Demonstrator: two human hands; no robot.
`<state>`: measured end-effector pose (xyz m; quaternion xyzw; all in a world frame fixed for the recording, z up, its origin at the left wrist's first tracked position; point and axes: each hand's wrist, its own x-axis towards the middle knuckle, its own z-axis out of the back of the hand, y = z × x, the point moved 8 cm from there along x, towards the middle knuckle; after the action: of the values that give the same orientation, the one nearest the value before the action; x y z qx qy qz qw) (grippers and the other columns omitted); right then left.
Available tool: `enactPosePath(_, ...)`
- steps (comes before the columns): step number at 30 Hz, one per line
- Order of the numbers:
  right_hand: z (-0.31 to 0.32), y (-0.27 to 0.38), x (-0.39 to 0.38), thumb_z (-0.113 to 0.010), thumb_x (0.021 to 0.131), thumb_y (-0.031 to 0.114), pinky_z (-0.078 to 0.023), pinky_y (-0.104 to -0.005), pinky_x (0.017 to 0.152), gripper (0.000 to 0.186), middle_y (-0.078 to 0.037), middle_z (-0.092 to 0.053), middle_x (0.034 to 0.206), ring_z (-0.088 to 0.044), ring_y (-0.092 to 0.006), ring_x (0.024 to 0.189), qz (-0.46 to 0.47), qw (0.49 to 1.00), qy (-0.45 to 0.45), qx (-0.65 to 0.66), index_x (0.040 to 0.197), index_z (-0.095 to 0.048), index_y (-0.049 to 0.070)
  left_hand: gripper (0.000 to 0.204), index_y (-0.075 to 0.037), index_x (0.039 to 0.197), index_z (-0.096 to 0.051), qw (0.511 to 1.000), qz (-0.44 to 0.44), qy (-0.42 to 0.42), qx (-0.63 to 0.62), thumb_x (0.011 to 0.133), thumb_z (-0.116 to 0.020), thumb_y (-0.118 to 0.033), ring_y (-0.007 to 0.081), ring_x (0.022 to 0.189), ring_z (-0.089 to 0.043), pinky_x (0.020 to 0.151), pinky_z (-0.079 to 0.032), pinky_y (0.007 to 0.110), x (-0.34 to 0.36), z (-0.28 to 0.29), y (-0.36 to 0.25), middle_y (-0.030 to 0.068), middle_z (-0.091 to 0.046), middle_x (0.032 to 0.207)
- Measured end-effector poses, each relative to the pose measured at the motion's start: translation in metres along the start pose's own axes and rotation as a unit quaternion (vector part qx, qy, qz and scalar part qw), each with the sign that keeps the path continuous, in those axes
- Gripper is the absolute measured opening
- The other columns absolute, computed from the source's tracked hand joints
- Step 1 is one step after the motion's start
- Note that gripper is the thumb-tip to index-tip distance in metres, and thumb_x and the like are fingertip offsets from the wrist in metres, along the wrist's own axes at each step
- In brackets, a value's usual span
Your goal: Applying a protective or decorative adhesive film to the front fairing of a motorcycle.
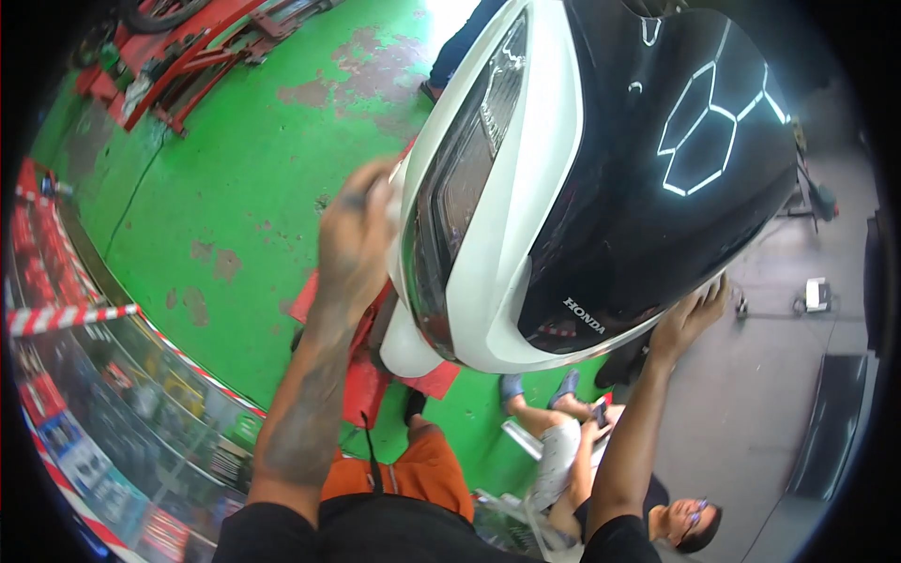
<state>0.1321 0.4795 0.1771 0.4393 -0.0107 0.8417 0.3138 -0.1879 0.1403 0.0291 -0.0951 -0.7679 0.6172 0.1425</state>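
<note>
A large glossy scooter body panel [657, 225] in white and black, with a long clear lamp [460, 206] along its left side, takes up the upper middle and right of the head view. My left hand [361, 216] grips the panel's left edge, its fingers slightly blurred. My right hand [690, 314] is closed on the lower right edge. Under the panel, near my legs, parts of a red stand [427, 380] show; the rest of it is hidden behind the panel.
A seated person [680, 521] holding a phone is at my lower right. Another person's dark leg [455, 52] shows beyond the panel. A red lift [160, 70] stands upper left on the green floor. A glass display counter [131, 403] with striped tape runs along the left.
</note>
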Motion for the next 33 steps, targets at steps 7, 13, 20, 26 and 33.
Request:
enactPosePath(7, 0.025, 0.098, -0.064, -0.06, 0.095, 0.054, -0.024, -0.0664, 0.118, 0.075, -0.026, -0.03, 0.158, -0.028, -0.0459, 0.149, 0.371, 0.927, 0.035, 0.045, 0.152, -0.036, 0.011, 0.025, -0.007, 0.128, -0.063, 0.922, 0.352, -0.157, 0.043, 0.104, -0.057, -0.012, 0.0064, 0.073, -0.047, 0.063, -0.042, 0.023, -0.292, 0.14, 0.15, -0.0025, -0.057, 0.092)
enactPosePath(13, -0.002, 0.136, -0.084, -0.072, 0.076, 0.078, -0.024, -0.0669, 0.119, 0.11, -0.024, -0.027, 0.159, -0.026, -0.046, 0.15, 0.466, 0.881, 0.078, 0.037, 0.155, -0.03, 0.013, 0.026, -0.009, 0.128, -0.061, 0.909, 0.336, -0.247, 0.033, 0.102, -0.058, -0.007, 0.0059, 0.078, -0.046, 0.067, -0.04, 0.023, -0.438, 0.132, 0.254, -0.0035, -0.054, 0.097)
enactPosePath(20, -0.042, 0.176, -0.107, -0.073, 0.082, 0.067, -0.026, -0.0583, 0.121, 0.101, -0.021, -0.035, 0.155, -0.033, -0.0408, 0.148, 0.517, 0.854, 0.037, 0.04, 0.153, -0.034, 0.008, 0.027, -0.011, 0.129, -0.06, 0.864, 0.358, -0.339, -0.104, 0.103, -0.057, -0.014, 0.0012, 0.064, -0.034, 0.052, -0.027, 0.021, -0.489, 0.097, 0.384, -0.0079, -0.045, 0.084)
enactPosePath(26, -0.057, 0.189, -0.123, -0.065, 0.098, 0.043, -0.027, -0.0555, 0.12, 0.068, -0.021, -0.042, 0.151, -0.036, -0.0389, 0.147, 0.583, 0.812, -0.02, 0.015, 0.148, -0.038, 0.004, 0.027, -0.014, 0.13, -0.061, 0.83, 0.411, -0.348, -0.146, 0.105, -0.055, -0.023, 0.001, 0.062, -0.039, 0.05, -0.03, 0.02, -0.541, 0.114, 0.511, -0.0093, -0.051, 0.085)
enactPosePath(33, -0.062, 0.18, -0.136, -0.06, 0.103, 0.031, -0.025, -0.053, 0.122, 0.056, -0.022, -0.044, 0.151, -0.039, -0.0371, 0.146, 0.6, 0.799, -0.038, -0.01, 0.147, -0.038, 0.002, 0.054, 0.007, 0.132, -0.062, 0.814, 0.431, -0.378, -0.098, 0.103, -0.061, -0.039, 0.0283, 0.091, -0.06, 0.082, -0.049, 0.046, -0.656, 0.117, 0.592, 0.0187, -0.065, 0.111)
